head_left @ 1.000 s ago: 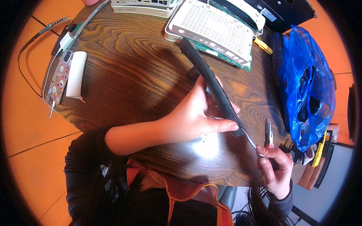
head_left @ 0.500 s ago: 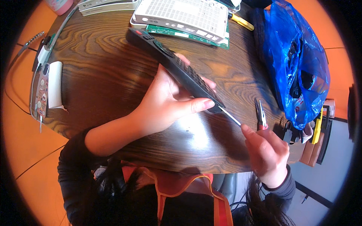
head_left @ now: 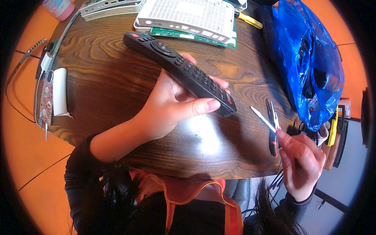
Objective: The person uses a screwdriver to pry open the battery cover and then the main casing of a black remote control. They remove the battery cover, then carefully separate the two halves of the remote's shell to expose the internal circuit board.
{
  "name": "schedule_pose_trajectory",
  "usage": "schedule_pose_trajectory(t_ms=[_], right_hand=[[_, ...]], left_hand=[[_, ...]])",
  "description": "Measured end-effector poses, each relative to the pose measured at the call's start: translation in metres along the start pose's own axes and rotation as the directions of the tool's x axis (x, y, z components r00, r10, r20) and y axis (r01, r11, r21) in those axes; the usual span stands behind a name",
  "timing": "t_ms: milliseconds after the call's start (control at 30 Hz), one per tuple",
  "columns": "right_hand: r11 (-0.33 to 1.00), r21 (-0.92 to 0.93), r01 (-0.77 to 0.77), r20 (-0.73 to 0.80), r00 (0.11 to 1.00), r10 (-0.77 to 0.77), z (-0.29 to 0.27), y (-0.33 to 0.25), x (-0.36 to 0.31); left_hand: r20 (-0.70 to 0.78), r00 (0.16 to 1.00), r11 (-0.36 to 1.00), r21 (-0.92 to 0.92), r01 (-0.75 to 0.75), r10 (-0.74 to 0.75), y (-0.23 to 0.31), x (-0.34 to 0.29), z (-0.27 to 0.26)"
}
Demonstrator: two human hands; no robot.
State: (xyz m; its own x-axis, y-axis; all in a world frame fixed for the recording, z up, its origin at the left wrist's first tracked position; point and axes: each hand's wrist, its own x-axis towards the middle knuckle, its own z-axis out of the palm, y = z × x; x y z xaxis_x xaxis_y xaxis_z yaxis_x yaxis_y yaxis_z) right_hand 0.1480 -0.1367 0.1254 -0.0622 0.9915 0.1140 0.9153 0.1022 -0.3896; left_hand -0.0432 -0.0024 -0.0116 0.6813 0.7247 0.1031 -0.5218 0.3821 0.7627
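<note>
A black remote control (head_left: 184,70) lies slantwise in my left hand (head_left: 166,103). Its buttons face up, with my thumb along the near side and fingertips showing at the far side. Off to the right, my right hand (head_left: 301,160) pinches a thin silver pointed tool (head_left: 263,119); its handle end is hidden in my fingers, so I cannot tell its exact kind. The tool's tip points toward the remote's lower end but stands apart from it. Beside that tool, needle-nose pliers (head_left: 273,145) with red and black handles rest on the wooden table (head_left: 102,78).
At the back are a white router-like casing (head_left: 186,17), a green circuit board (head_left: 172,33) and a yellow-handled tool (head_left: 250,19). A blue plastic bag (head_left: 290,58) fills the right side. On the left sits a phone in a patterned case (head_left: 46,100) with a cable.
My right hand has drawn the silver tool away from the remote's lower end, to the right and nearer me. The remote has rolled so its buttons show more.
</note>
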Motion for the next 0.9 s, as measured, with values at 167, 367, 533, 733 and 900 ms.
schedule_pose_trajectory(t_ms=[167, 367, 533, 733, 900], right_hand=[[0.990, 0.128, 0.064, -0.007, 0.998, -0.063, 0.009, 0.009, 0.007], [0.990, 0.136, 0.046, 0.129, 0.990, -0.063, 0.005, 0.007, 0.003], [0.992, 0.075, 0.098, 0.101, 0.989, -0.105, 0.008, 0.009, 0.004], [0.986, 0.111, 0.127, 0.166, 0.976, -0.144, 0.006, 0.013, 0.010], [0.958, 0.285, 0.028, 0.194, 0.977, -0.086, 0.004, 0.014, 0.022]], left_hand=[[-0.022, 0.979, 0.962, -0.190, 0.196, -0.204, 0.005, -0.006, -0.001], [-0.027, 0.988, 0.986, -0.073, 0.150, -0.153, 0.000, -0.005, -0.001], [0.002, 0.997, 0.997, -0.026, 0.075, -0.075, -0.004, -0.006, -0.002], [0.040, 0.998, 0.984, 0.169, -0.059, 0.053, -0.002, -0.004, -0.002], [-0.028, 0.997, 0.958, 0.281, -0.063, 0.074, 0.003, -0.005, -0.002]])
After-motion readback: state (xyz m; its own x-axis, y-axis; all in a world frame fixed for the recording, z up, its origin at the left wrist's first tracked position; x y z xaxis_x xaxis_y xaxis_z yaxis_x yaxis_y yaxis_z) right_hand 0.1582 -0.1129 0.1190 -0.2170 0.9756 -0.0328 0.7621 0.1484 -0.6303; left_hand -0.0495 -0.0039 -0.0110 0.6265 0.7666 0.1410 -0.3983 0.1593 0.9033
